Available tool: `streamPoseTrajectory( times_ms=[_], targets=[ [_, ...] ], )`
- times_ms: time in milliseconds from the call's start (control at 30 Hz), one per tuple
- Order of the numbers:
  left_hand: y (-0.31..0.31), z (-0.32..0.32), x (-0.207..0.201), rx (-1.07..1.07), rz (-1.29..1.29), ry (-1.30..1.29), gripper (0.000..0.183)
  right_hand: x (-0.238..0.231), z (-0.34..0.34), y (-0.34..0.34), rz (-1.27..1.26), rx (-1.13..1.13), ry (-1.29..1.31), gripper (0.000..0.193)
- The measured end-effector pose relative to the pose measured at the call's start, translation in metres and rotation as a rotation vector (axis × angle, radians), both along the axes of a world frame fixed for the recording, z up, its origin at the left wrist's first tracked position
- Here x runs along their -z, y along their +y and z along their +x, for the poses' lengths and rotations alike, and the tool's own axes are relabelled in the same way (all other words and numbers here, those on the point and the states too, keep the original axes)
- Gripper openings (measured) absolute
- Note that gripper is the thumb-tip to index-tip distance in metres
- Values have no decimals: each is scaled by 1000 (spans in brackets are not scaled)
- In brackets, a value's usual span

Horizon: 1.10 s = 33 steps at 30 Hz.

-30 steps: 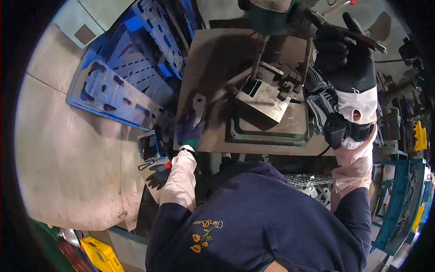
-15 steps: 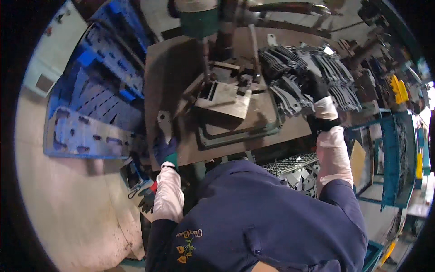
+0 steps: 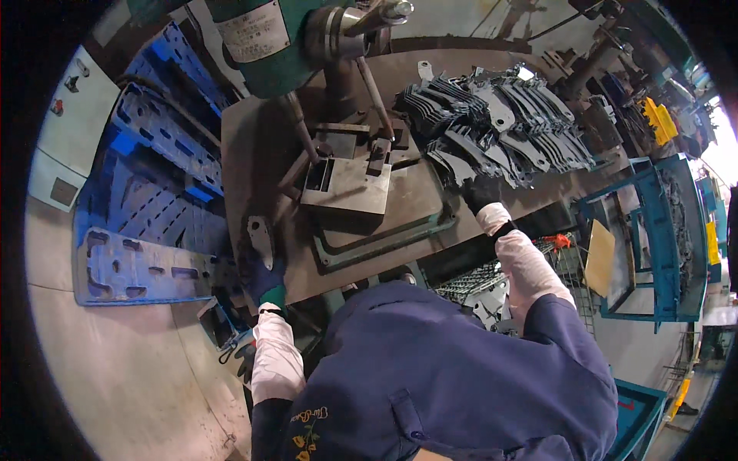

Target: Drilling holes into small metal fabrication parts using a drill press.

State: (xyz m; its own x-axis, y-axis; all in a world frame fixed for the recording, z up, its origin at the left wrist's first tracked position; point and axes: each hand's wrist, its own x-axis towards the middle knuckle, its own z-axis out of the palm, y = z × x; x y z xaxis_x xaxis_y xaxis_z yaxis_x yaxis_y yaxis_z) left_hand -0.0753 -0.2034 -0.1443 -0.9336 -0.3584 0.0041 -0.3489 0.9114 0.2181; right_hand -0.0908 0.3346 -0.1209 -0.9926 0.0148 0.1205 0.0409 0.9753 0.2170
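My left hand (image 3: 261,278), in a dark blue glove with a green cuff, is at the left front of the bench. It is closed on the lower end of a flat grey metal plate (image 3: 261,240), whose rounded end with a hole points away from me. My right hand (image 3: 481,194), in a black glove, is at the near left edge of a pile of curved metal plates (image 3: 500,115). One plate's end (image 3: 461,170) lies right by its fingers, which are too dark to make out. Between my hands sits a steel fixture block (image 3: 354,184) on a green-edged machine base (image 3: 384,234).
A green machine head (image 3: 261,46) with handle rods stands over the fixture on the brown bench (image 3: 246,146). Blue plastic pallets (image 3: 146,265) stand at left. Below the bench is a wire basket (image 3: 469,286) of metal parts; a teal rack (image 3: 669,246) stands at right.
My right hand has drawn back from within the plate pile, toward me and left, to its near edge. My left hand still holds its plate. The whole view has shifted.
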Motion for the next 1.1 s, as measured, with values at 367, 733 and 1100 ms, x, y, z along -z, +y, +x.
streamPoseTrajectory(
  times_ms=[367, 733, 1100],
  targets=[
    [59, -11, -49, 538, 94, 544, 77, -96, -45, 48, -1087, 100, 67, 27],
    [161, -4, -154, 1100, 595, 253, 83, -159, -38, -77, -1530, -287, -477, 21],
    [103, -20, -59, 675, 503, 435, 64, -293, -63, -133, -2212, -229, -569, 57]
  ],
)
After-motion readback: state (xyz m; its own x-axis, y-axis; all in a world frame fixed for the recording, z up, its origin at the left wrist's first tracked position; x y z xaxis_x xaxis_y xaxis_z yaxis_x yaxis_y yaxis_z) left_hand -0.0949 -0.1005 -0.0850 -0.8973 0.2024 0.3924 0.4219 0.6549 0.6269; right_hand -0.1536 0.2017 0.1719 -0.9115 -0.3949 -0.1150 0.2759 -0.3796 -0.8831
